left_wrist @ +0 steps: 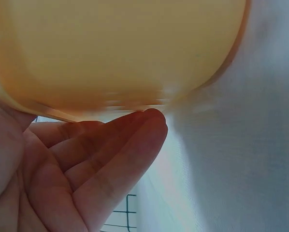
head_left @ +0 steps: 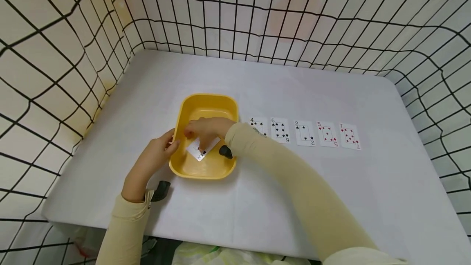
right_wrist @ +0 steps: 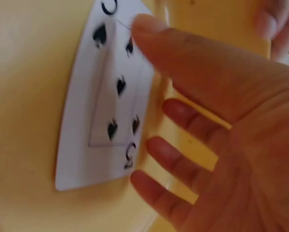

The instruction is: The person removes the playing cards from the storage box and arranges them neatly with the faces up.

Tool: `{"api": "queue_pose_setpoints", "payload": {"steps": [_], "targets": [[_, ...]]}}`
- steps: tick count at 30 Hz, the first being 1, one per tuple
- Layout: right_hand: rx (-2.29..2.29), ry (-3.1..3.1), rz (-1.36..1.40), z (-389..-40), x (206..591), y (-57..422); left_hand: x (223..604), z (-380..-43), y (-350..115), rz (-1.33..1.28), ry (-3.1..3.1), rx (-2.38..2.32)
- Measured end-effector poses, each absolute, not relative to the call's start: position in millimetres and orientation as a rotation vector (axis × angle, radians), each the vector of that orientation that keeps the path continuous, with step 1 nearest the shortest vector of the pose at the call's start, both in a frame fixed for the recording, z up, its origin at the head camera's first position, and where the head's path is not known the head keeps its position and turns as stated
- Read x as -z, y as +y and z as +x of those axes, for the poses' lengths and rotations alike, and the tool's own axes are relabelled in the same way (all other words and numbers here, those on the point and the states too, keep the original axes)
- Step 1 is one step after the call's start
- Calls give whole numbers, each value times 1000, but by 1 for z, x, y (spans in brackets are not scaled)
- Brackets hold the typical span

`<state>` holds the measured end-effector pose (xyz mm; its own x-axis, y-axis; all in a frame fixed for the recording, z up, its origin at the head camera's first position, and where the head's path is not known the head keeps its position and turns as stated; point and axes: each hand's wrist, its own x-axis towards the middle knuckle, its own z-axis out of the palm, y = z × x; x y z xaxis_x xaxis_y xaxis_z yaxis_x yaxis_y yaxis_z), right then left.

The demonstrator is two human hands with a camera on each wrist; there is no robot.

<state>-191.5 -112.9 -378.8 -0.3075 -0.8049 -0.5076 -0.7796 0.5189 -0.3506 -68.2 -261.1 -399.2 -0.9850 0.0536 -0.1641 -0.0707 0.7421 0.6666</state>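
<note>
A yellow plastic tray (head_left: 206, 171) stands on the white table. My left hand (head_left: 158, 152) grips its left rim; in the left wrist view the fingers (left_wrist: 120, 164) lie along the outer wall. My right hand (head_left: 209, 130) reaches into the tray over a playing card (head_left: 195, 153). In the right wrist view this card is a five of spades (right_wrist: 103, 87), tilted, with my thumb (right_wrist: 183, 50) across its face near one corner. The index finger is mostly hidden behind the thumb. My other fingers (right_wrist: 178, 159) are curled beside the card's long edge.
To the tray's right, a row of cards lies face up: a four of spades (head_left: 259, 125), partly behind my sleeve, a six of spades (head_left: 280, 130), a two of spades (head_left: 304, 133), a five of diamonds (head_left: 327, 134) and a seven of diamonds (head_left: 350, 136). Black wire mesh (head_left: 235, 15) surrounds the table.
</note>
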Motion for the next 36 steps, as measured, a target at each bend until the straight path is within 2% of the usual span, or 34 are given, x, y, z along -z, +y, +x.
{"api": "queue_pose_setpoints", "payload": {"steps": [6, 13, 20, 24, 30, 36], "targets": [[-197, 2192, -1371, -183, 384, -110, 400, -71, -258, 12, 2757, -1089], [-189, 2279, -1371, -185, 387, -114, 399, -72, -261, 28, 2760, -1107], [97, 2245, -1221, -200, 385, -111, 400, -71, -264, 28, 2772, -1103], [379, 2165, -1215, -213, 371, -102, 401, -70, -266, 8, 2773, -1092], [876, 2057, -1062, -235, 347, -64, 400, -66, -269, -5, 2790, -1078], [1221, 2075, -799, -256, 338, 23, 403, -69, -265, 11, 2777, -1074]]}}
